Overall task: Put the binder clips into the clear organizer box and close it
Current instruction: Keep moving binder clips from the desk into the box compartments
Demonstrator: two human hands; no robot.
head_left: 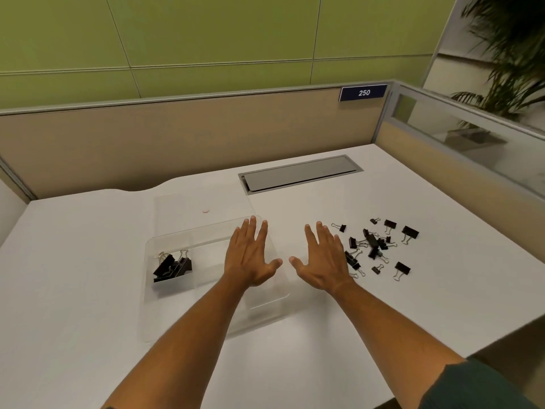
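Observation:
A clear organizer box (165, 290) lies on the white desk, its clear lid (188, 208) swung back behind it. A few large black binder clips (172, 268) sit in its left compartment. Several black binder clips of mixed sizes (376, 246) lie scattered on the desk to the right. My left hand (249, 256) is spread flat, fingers straight, over the box's right part. My right hand (323, 259) is spread flat over the desk, just left of the scattered clips. Neither hand holds anything.
A grey cable hatch (300, 174) is set in the desk behind the box. A beige partition (177, 143) with a "250" sign (363, 92) bounds the back, and a glass panel (472, 137) bounds the right. The desk's front edge runs at lower right.

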